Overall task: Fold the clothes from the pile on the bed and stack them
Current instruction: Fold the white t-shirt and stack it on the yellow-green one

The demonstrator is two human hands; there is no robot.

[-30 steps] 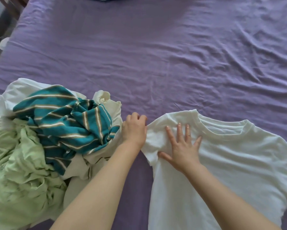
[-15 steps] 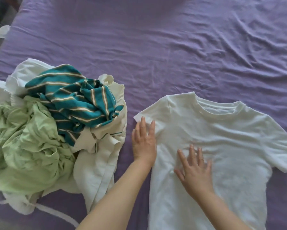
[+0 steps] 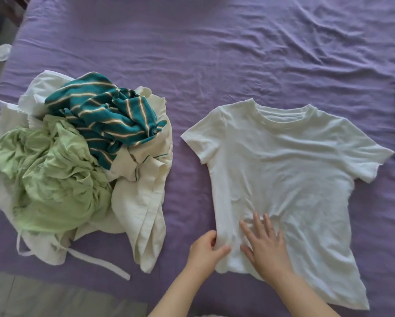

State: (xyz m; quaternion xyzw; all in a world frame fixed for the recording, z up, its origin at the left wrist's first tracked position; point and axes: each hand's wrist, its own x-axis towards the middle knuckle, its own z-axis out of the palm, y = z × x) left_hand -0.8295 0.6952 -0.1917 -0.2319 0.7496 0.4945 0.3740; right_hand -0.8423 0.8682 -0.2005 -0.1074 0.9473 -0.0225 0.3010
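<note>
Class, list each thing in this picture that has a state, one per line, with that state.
White T-shirt: spread flat, unfolded, creased near the hem.
Pile: crumpled, unfolded.
Left hand: pinches the T-shirt's side edge.
Right hand: fingers straight, pressing the T-shirt.
Sheet: wrinkled.

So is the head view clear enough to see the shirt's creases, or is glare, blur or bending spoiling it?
Head view: soft even daylight, no glare; creases on the white T-shirt read faintly, washed out around the right hand; the frame is slightly soft overall; wide-angle bending shows at the edges.
</note>
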